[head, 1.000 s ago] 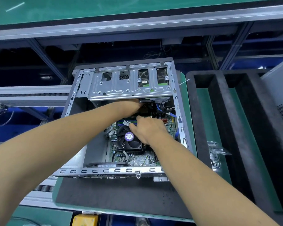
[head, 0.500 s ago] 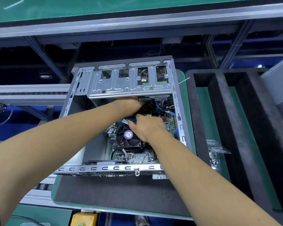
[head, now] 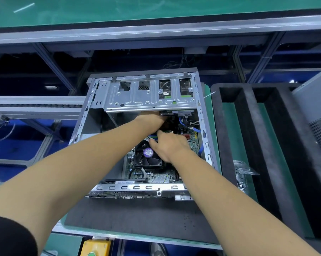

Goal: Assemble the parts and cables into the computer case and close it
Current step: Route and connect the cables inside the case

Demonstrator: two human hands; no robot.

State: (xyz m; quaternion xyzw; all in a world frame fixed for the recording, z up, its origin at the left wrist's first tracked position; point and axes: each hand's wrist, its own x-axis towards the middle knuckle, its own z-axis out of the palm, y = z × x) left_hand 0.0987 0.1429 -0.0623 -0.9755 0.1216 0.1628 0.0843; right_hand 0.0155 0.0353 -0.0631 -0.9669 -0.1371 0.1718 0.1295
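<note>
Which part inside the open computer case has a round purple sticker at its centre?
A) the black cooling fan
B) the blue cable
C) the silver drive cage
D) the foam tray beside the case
A: the purple sticker sits on the hub of the black cooling fan on the board, just beside the right hand.

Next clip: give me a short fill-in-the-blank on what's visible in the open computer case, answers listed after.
1. The left hand reaches under the metal ____ cage.
2. The sticker on the CPU fan is ____.
3. The right hand lies over the ____.
4. The cable along the case's right wall is ____.

Answers: drive; purple; motherboard; blue
</note>
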